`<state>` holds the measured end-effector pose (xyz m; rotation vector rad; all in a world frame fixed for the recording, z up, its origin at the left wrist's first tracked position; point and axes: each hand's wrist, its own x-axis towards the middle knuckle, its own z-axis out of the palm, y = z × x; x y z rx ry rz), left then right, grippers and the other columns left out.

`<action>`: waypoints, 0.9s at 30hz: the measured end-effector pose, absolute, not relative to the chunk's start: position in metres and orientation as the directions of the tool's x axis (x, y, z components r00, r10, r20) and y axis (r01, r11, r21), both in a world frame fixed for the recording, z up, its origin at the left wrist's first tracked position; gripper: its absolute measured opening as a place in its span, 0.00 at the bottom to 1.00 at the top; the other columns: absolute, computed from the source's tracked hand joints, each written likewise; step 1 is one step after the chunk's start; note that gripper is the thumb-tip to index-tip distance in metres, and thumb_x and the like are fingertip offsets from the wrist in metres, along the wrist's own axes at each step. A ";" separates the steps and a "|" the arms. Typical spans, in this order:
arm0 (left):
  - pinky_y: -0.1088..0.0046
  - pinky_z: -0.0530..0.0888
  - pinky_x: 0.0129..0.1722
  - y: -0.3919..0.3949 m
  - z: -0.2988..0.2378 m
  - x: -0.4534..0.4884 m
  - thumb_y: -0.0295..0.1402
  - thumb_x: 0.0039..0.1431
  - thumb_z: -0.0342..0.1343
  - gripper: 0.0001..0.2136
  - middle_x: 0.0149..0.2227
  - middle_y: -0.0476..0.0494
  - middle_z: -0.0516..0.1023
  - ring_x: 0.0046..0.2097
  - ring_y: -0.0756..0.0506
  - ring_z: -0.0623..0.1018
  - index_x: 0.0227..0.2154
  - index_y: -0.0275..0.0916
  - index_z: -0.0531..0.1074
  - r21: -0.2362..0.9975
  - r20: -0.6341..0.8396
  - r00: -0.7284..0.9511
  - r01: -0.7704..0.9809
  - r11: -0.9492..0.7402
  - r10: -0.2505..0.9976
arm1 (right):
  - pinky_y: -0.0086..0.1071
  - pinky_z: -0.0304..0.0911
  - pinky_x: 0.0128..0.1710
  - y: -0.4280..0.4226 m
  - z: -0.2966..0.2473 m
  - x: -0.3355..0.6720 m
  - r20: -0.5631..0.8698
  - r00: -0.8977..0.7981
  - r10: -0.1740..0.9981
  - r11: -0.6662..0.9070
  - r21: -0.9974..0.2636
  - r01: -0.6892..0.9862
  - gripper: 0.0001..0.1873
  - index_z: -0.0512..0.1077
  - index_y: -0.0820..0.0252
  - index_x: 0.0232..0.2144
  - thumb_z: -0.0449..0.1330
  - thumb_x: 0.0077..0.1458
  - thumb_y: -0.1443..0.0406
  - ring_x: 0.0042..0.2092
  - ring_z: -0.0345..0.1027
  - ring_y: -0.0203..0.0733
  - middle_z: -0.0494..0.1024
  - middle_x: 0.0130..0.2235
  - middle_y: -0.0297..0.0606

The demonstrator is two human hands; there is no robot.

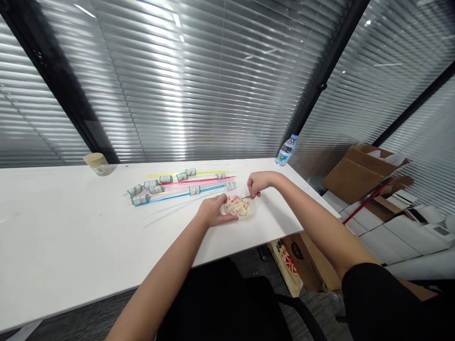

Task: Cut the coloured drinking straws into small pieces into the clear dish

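Note:
A clear, shallow bowl [251, 214] stands near the front edge of the white table, holding small red, yellow and whitish bits [237, 205]. My left hand [214, 210] grips the bowl's left side, thumb and fingers curved around the rim. Above the bowl's right rim, my right hand [259, 183] is closed in a pinch on a thin, brownish stick-like tool [246, 197]. The tool's tip points left, over the bits; its exact kind is too small to tell. To the left of the bowl lie long thin blue sticks [170, 198] and red sticks [195, 180].
Several small green-and-white labelled rolls [194, 190] lie among the sticks on the white table [88, 237]. A beige-lidded tub [95, 163] stands at the back left, a water bottle [286, 150] at the back right. Cardboard boxes [350, 173] are stacked beyond the table's right edge.

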<state>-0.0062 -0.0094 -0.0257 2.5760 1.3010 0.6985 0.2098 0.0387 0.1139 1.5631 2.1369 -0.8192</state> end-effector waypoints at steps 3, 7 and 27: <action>0.70 0.63 0.30 -0.010 -0.025 -0.006 0.66 0.45 0.51 0.30 0.33 0.46 0.76 0.34 0.42 0.76 0.35 0.42 0.61 0.348 0.327 0.491 0.732 -0.586 0.808 | 0.27 0.50 0.28 0.033 0.111 0.204 -0.625 -0.377 0.684 0.232 -0.303 0.924 0.14 0.78 0.60 0.31 0.66 0.39 0.59 0.29 0.61 0.34 0.76 0.26 0.33; 0.70 0.63 0.29 -0.010 -0.024 -0.006 0.66 0.43 0.52 0.31 0.32 0.45 0.76 0.33 0.42 0.76 0.34 0.42 0.61 0.348 0.323 0.480 0.742 -0.573 0.816 | 0.27 0.49 0.26 0.029 0.114 0.209 -0.698 -0.341 0.630 0.202 -0.276 0.940 0.13 0.78 0.62 0.27 0.69 0.34 0.61 0.26 0.59 0.33 0.74 0.22 0.33; 0.71 0.63 0.29 -0.009 -0.023 -0.006 0.65 0.43 0.53 0.29 0.30 0.48 0.74 0.31 0.44 0.74 0.34 0.43 0.61 0.359 0.322 0.471 0.742 -0.566 0.821 | 0.28 0.47 0.24 0.041 0.114 0.224 -0.595 -0.356 0.721 0.220 -0.291 0.931 0.16 0.79 0.63 0.26 0.69 0.34 0.57 0.25 0.57 0.33 0.73 0.21 0.33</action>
